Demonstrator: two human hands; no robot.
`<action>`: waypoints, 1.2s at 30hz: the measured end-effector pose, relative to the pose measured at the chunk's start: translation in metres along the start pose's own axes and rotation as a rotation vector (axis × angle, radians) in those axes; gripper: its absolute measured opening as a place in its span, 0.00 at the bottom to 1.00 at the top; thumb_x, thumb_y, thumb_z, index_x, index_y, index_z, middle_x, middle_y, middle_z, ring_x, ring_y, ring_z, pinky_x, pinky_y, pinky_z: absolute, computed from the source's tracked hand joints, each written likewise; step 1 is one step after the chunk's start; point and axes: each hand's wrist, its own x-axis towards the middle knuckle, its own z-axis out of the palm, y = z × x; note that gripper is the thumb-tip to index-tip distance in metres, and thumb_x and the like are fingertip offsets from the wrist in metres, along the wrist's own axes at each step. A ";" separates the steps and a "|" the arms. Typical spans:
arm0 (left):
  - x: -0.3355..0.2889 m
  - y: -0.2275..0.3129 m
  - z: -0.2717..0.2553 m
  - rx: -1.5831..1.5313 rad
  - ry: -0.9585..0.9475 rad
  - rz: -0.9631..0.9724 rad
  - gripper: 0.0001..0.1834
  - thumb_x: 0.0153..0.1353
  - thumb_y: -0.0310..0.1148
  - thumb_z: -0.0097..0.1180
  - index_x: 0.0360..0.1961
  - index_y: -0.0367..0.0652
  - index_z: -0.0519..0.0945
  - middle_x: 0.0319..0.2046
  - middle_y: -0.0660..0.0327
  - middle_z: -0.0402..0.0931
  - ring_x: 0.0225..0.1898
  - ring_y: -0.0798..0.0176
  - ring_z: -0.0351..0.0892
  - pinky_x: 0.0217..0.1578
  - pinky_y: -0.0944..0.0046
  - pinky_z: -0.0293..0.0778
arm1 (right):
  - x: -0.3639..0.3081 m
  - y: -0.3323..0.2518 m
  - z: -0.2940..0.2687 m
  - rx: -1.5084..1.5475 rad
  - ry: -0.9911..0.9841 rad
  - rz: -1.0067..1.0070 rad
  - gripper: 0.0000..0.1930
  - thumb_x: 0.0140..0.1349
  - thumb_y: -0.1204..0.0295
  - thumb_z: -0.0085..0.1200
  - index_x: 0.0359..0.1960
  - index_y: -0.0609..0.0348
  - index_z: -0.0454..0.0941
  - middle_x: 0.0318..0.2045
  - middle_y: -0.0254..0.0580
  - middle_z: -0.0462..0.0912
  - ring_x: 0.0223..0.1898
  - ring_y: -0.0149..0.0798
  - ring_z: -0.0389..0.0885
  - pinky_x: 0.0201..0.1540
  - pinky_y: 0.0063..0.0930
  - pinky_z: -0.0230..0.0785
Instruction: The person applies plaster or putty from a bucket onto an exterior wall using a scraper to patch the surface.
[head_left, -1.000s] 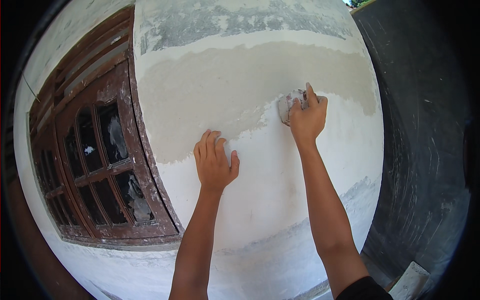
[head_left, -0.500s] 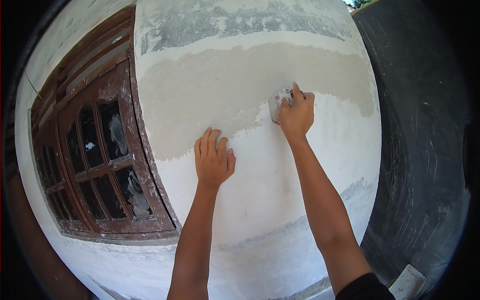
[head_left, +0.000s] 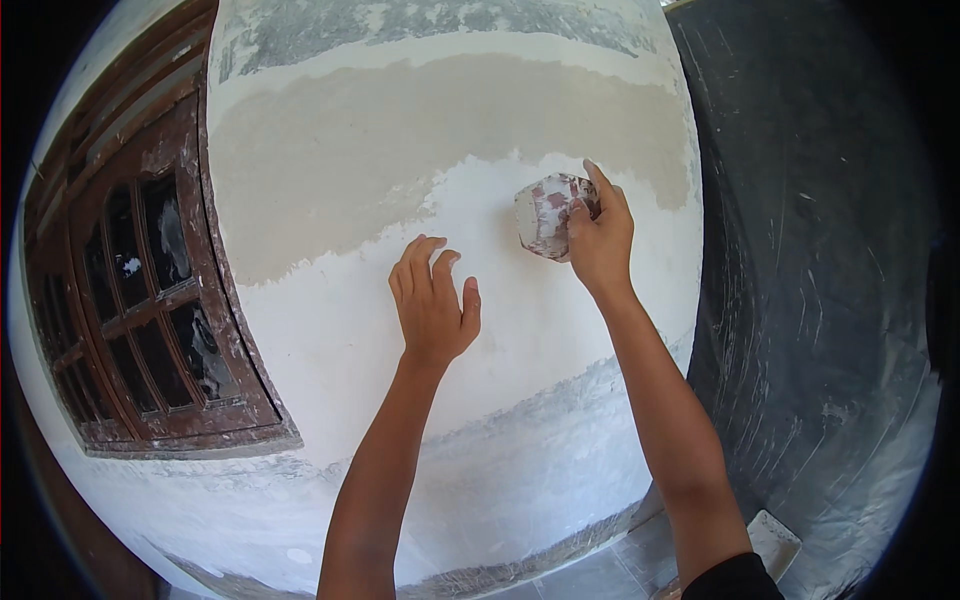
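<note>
My right hand (head_left: 602, 240) grips a flat, roughly hexagonal tool (head_left: 546, 222), its pale face smeared with white and reddish-brown patches. The thumb lies on the near side of the tool and the index finger points up past its edge. It is held at the wall, just under the lower border of a beige band (head_left: 330, 150); whether it touches the surface I cannot tell. To the left, my left hand (head_left: 432, 300) is raised before the white part of the wall (head_left: 340, 350), fingers spread and slightly bent, with nothing in it.
A brown wooden window (head_left: 150, 300) with dark panes is set in the wall at left. Rough grey patches (head_left: 440, 20) run along the top. A dark scratched sheet (head_left: 800, 250) hangs at right. Low at right lies a pale tray-like object (head_left: 775, 540) near grey floor tiles (head_left: 590, 575).
The view has shifted, so the wall sits further left and higher. My right hand is lower against the beige band, and more of the tool's face shows. My left hand remains spread.
</note>
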 end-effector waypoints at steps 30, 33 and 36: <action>-0.053 0.352 0.123 -1.328 -0.258 -0.463 0.13 0.64 0.30 0.51 0.47 0.36 0.71 0.45 0.51 0.73 0.49 0.48 0.71 0.53 0.51 0.65 | -0.101 0.040 -0.328 -0.658 0.181 0.227 0.19 0.57 0.85 0.52 0.51 0.58 0.82 0.37 0.46 0.78 0.31 0.39 0.77 0.38 0.31 0.71; -0.065 0.396 0.119 -1.449 -0.324 -0.467 0.13 0.65 0.31 0.51 0.48 0.36 0.71 0.45 0.51 0.73 0.49 0.48 0.71 0.53 0.52 0.66 | -0.124 0.032 -0.370 -0.776 0.182 0.294 0.21 0.59 0.84 0.51 0.55 0.57 0.79 0.39 0.42 0.78 0.33 0.33 0.76 0.42 0.28 0.71; -0.077 0.443 0.112 -1.534 -0.345 -0.445 0.12 0.65 0.30 0.50 0.47 0.36 0.72 0.43 0.50 0.75 0.46 0.49 0.75 0.49 0.53 0.69 | -0.145 0.021 -0.409 -0.944 0.191 0.418 0.23 0.59 0.84 0.51 0.57 0.57 0.77 0.43 0.44 0.79 0.38 0.36 0.79 0.45 0.29 0.72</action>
